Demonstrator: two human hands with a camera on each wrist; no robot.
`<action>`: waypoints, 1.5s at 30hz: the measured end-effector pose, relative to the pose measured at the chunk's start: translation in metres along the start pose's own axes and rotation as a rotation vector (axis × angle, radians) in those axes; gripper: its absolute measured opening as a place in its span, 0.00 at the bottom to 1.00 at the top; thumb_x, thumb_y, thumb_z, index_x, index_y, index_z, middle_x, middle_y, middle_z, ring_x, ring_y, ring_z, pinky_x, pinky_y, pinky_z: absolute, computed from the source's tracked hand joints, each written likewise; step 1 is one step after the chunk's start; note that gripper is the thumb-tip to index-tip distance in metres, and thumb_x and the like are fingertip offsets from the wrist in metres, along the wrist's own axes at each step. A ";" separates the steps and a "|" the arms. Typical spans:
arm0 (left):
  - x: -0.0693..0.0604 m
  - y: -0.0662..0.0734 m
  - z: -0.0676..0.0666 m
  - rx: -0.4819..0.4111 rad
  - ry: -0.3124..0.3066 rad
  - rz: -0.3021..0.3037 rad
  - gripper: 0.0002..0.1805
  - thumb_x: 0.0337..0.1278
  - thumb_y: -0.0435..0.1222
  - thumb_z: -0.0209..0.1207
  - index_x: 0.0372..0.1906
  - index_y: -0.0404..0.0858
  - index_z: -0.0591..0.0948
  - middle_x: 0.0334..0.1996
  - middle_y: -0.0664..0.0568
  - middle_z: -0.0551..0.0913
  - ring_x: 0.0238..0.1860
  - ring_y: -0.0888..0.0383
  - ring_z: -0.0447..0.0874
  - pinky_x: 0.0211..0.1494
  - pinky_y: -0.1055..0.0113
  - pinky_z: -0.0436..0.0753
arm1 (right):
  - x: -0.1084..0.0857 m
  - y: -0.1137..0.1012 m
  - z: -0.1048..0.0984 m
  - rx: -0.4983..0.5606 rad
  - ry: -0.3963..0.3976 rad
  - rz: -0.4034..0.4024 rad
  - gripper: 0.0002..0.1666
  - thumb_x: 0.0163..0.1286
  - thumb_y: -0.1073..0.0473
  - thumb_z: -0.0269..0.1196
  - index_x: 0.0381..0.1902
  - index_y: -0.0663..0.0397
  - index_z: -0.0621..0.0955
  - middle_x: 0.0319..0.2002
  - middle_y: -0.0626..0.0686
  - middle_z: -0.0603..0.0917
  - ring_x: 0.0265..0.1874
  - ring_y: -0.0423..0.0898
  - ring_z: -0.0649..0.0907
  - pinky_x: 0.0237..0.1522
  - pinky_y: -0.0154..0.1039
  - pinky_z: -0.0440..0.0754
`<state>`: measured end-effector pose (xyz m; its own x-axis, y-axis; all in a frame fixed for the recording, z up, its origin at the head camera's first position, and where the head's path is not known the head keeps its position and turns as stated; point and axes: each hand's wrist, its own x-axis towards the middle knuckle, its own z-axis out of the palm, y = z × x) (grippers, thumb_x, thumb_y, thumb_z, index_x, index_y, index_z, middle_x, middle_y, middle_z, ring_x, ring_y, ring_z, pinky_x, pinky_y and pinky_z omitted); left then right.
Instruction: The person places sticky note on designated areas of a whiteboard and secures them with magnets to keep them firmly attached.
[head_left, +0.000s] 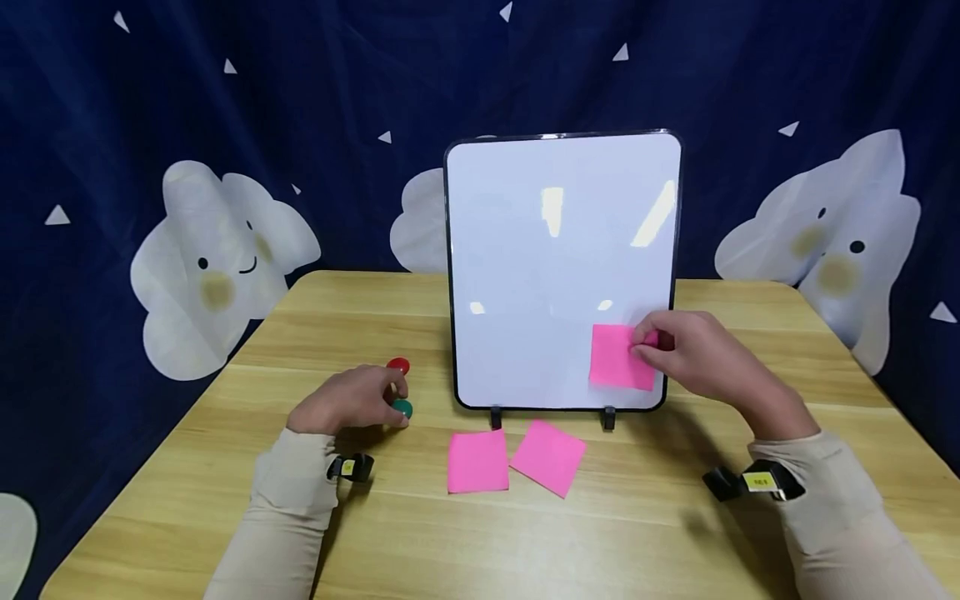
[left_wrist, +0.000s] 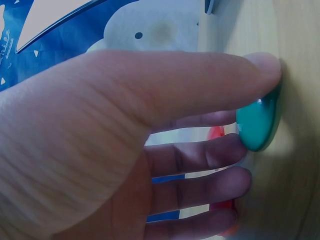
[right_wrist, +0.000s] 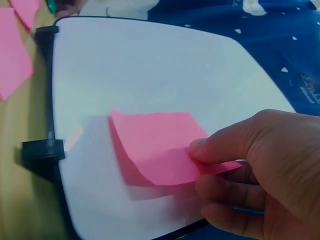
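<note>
Pink note (head_left: pixel 618 357): held at the lower right of the white board (head_left: pixel 517 250), its right side near the black frame; whether its back touches the board I cannot tell
Note's direction: close to square, so neither side reads as the long axis; top edge nearly level, bottom edge dipping slightly rightward, the free part bending
Right hand (head_left: pixel 697 354): a narrow pinch of thumb and fingers on the note's right side
Room: bare board above the note and to its left
Board's stand: upright on 2 black feet (head_left: pixel 609 418) on the wooden table (head_left: pixel 360 317)
Loose notes: 2 in front of the board, the left note (head_left: pixel 477 462) nearly square to it, the right note (head_left: pixel 549 458) turned askew just beside
Left hand (head_left: pixel 348 400): thumb and fingers pinching a green disc (head_left: pixel 402 408) at the tabletop, a red disc (head_left: pixel 398 364) near it
Curtain (head_left: pixel 337 83): dark blue with white clouds, behind the table
</note>
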<state>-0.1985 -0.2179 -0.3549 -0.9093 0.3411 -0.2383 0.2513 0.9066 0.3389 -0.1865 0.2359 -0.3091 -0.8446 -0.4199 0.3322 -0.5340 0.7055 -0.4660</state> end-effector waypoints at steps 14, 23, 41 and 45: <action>0.003 0.000 0.001 -0.005 -0.008 -0.011 0.19 0.47 0.46 0.75 0.42 0.44 0.82 0.33 0.55 0.80 0.33 0.56 0.75 0.37 0.60 0.75 | 0.015 0.000 -0.012 -0.068 0.028 0.006 0.06 0.64 0.70 0.69 0.37 0.54 0.86 0.29 0.49 0.82 0.28 0.46 0.77 0.30 0.40 0.77; 0.003 0.001 0.000 -0.004 0.004 -0.004 0.19 0.47 0.45 0.75 0.41 0.44 0.81 0.31 0.55 0.80 0.31 0.56 0.75 0.36 0.60 0.75 | 0.016 0.000 -0.007 -0.124 0.104 -0.027 0.08 0.63 0.71 0.67 0.39 0.56 0.86 0.33 0.51 0.82 0.29 0.47 0.76 0.31 0.44 0.77; 0.004 -0.002 0.004 -0.013 0.004 -0.009 0.18 0.47 0.45 0.75 0.41 0.45 0.81 0.32 0.55 0.80 0.32 0.55 0.75 0.35 0.60 0.75 | 0.015 0.008 -0.001 -0.221 0.323 -0.121 0.13 0.57 0.75 0.68 0.38 0.56 0.86 0.30 0.49 0.75 0.28 0.45 0.73 0.30 0.41 0.71; 0.004 -0.002 0.003 -0.014 0.005 -0.005 0.18 0.47 0.45 0.75 0.41 0.45 0.81 0.32 0.55 0.81 0.32 0.56 0.75 0.35 0.60 0.75 | 0.015 0.006 0.001 -0.228 0.337 -0.106 0.14 0.57 0.75 0.68 0.40 0.56 0.87 0.32 0.51 0.74 0.29 0.46 0.73 0.30 0.42 0.71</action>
<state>-0.2016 -0.2178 -0.3594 -0.9120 0.3355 -0.2359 0.2421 0.9046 0.3508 -0.2030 0.2336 -0.3074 -0.7053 -0.3133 0.6359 -0.5630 0.7926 -0.2339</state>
